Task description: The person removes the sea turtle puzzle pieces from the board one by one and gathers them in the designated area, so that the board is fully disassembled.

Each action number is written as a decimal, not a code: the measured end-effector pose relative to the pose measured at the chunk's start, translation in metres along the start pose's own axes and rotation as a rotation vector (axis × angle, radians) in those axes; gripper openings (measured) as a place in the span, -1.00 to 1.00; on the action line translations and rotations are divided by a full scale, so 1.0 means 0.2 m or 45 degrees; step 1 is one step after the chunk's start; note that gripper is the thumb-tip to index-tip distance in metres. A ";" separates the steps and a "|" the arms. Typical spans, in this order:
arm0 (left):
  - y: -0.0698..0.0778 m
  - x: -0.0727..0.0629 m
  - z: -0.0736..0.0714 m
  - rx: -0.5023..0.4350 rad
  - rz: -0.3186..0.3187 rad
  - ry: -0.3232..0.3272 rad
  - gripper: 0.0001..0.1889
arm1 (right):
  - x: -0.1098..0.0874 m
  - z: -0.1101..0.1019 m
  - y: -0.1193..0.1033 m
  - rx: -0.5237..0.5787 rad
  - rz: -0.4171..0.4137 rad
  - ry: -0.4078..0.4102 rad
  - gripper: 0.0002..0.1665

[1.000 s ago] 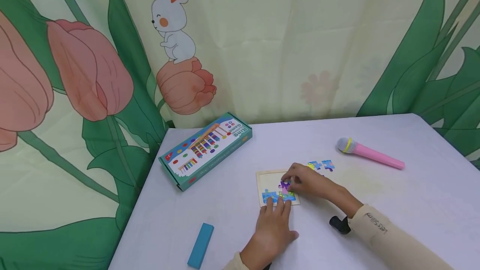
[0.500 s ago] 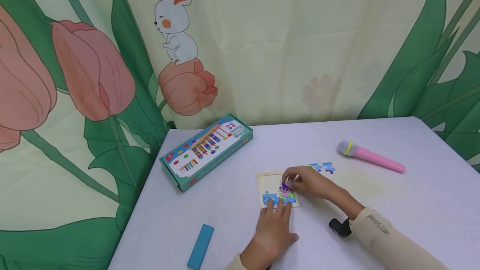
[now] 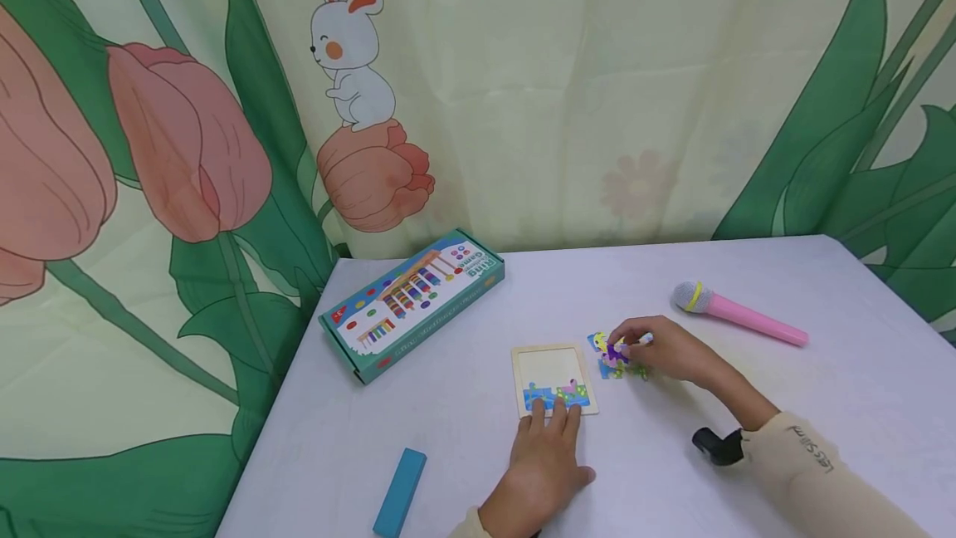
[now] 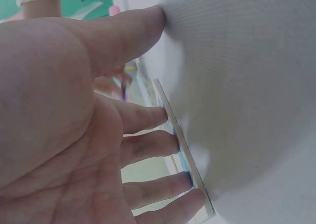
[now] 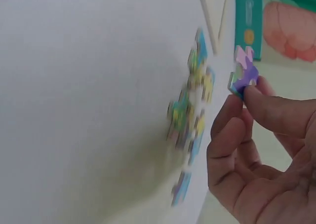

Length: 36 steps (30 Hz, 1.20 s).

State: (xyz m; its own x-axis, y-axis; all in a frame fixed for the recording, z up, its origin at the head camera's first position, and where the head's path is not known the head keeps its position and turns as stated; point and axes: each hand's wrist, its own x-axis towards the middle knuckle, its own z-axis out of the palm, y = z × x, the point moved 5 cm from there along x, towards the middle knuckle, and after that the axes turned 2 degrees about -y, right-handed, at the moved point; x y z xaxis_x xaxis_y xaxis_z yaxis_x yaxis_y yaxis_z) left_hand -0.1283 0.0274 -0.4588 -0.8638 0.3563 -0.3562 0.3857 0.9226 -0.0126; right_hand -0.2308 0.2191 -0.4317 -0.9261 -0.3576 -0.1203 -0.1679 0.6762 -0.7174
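Fingers straight, my left hand (image 3: 539,465) likely steadies the tray (image 3: 553,366) at its near edge while, to its right, my right hand (image 3: 667,347) pinches a puzzle piece (image 5: 245,74).

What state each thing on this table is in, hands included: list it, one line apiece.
Puzzle frame: lying flat, partly filled, bare beyond its near edge
Placed pieces: along the frame's near edge
Purple piece: pinched in the right hand
Loose pieces: scattered beside the frame
Left hand: fingers extended, touching the frame's near edge
Green box: closed, lying flat
Pink microphone: lying on its side
Blue block: lying flat
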 end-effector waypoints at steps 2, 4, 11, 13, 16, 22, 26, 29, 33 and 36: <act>0.00 0.00 0.00 -0.010 -0.002 -0.014 -0.13 | -0.03 -0.04 0.04 -0.039 0.025 0.014 -0.74; 0.00 0.00 0.00 -0.021 -0.003 -0.021 -0.13 | -0.06 -0.08 0.08 -0.072 0.057 0.028 -0.74; 0.00 0.00 0.00 -0.021 0.003 -0.025 -0.13 | -0.12 -0.16 0.20 -0.091 0.154 0.018 -0.75; 0.00 0.00 0.01 -0.010 0.007 -0.021 -0.13 | -0.12 -0.16 0.22 -0.076 0.186 0.001 -0.75; 0.00 0.00 0.01 -0.006 0.014 -0.016 -0.13 | -0.12 -0.16 0.24 -0.066 0.222 -0.020 -0.74; 0.00 0.00 0.00 -0.015 0.028 -0.004 -0.12 | -0.11 -0.17 0.24 -0.110 0.231 0.007 -0.77; 0.00 0.00 -0.01 -0.028 0.032 0.006 -0.13 | -0.10 -0.16 0.23 -0.140 0.256 0.044 -0.83; -0.01 -0.01 0.00 -0.010 0.042 -0.001 -0.13 | -0.10 -0.14 0.24 -0.154 0.293 0.071 -0.84; -0.02 -0.01 -0.01 -0.032 0.053 -0.029 -0.14 | -0.11 -0.13 0.22 -0.199 0.305 0.108 -0.85; -0.04 -0.01 -0.02 -0.107 0.058 -0.045 -0.15 | -0.10 -0.13 0.16 -0.243 0.261 0.148 -0.86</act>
State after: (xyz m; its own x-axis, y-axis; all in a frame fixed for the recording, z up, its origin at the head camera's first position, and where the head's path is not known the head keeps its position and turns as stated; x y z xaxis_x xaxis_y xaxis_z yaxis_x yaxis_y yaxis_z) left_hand -0.1308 0.0208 -0.4533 -0.8334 0.3941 -0.3874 0.3946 0.9152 0.0823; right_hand -0.2265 0.2647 -0.4353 -0.9778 -0.1329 -0.1622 -0.0240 0.8393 -0.5432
